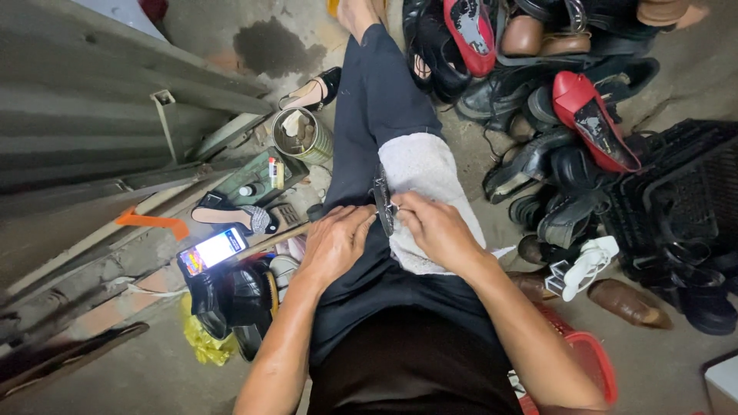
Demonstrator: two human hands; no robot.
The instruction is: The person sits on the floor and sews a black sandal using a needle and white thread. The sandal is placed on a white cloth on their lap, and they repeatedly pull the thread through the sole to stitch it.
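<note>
A seated person's left hand (336, 242) and right hand (434, 227) clamp their fingers on a thin dark shoe strap (382, 201) lying across a pale grey cloth (427, 173) on the lap; a lit phone (213, 250) and heaped shoes (553, 154) lie on the floor.

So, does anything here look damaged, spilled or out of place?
Yes. The red shoe in the pile on the right lies sole-up, its sole scuffed and worn. A dark stain marks the concrete floor ahead. Both hands, left hand and right hand, look normal.
</note>
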